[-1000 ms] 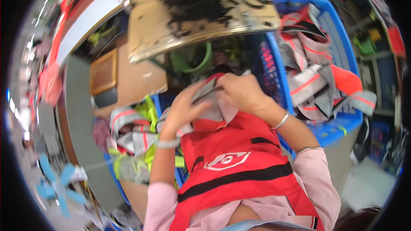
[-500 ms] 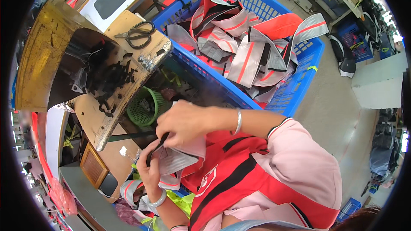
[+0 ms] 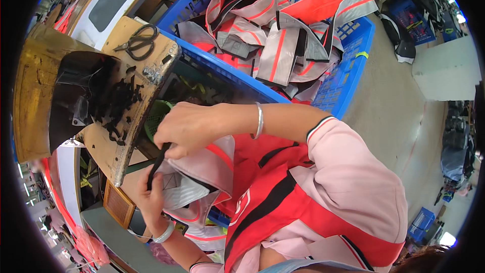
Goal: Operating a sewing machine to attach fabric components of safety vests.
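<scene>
We see the right hand (image 3: 189,126) with its fingertips closed in a pinch on the upper end of a narrow black tape (image 3: 158,166); the left hand (image 3: 151,205) grips the lower end, its fingers curled in. The tape lies taut between them, beside a folded grey strip with orange lines (image 3: 217,164), which hangs below the right hand in front of the red apron (image 3: 252,154). We cannot tell whether tape and strip are joined.

With both hands on the tape, we judge this piece to be unfinished. Just past the hands, a green plastic basket (image 3: 159,114) sits partly hidden under the wooden worktable (image 3: 118,25). On that table lie black scraps (image 3: 124,101), which suggest to us that some cutting is done, and black-handled scissors (image 3: 139,44), untouched. Farther out, a blue plastic crate (image 3: 348,88) holds a heap of grey-and-orange strips (image 3: 277,58); we cannot tell which of these are finished and which are left to handle.
</scene>
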Tool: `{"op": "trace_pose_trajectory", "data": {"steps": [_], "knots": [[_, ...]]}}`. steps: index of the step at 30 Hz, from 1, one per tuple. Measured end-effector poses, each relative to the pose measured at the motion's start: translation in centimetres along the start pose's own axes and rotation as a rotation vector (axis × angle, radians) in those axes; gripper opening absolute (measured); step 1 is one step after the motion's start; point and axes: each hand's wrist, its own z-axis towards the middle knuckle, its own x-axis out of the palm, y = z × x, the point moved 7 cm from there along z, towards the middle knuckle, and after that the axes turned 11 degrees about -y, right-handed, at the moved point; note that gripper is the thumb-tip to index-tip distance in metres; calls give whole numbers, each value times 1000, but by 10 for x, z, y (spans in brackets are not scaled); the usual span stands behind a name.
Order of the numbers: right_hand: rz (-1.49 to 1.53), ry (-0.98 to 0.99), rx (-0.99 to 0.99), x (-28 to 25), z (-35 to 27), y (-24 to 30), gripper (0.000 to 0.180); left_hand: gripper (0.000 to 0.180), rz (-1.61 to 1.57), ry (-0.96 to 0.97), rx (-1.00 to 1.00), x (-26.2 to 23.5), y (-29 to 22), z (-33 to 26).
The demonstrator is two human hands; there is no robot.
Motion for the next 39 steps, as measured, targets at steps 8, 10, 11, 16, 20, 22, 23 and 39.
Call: {"op": "trace_pose_trajectory", "data": {"steps": [8, 10, 11, 16, 20, 22, 23, 39], "knots": [[25, -40, -83, 10, 64, 19, 28, 21, 171, -110, -38, -58, -13, 34], [5, -162, -131, 5, 73, 11, 24, 22, 216, -127, 27, -60, -12, 52], [33, -152, -110, 5, 80, 11, 24, 23, 173, -114, 45, -63, -15, 60], [122, -97, 104, 7, 108, 3, 25, 27, 154, -59, -42, -78, -5, 90], [94, -93, 96, 13, 131, -4, 24, 34, 203, -98, -100, -90, 7, 100], [74, -74, 94, 15, 141, -3, 23, 37, 141, -62, -96, -94, 20, 109], [73, -71, 91, 17, 147, -5, 23, 39, 83, -22, -92, -95, 27, 114], [391, 44, 257, 39, 185, -43, 26, 34, -31, 64, -260, -103, 58, 153]]}}
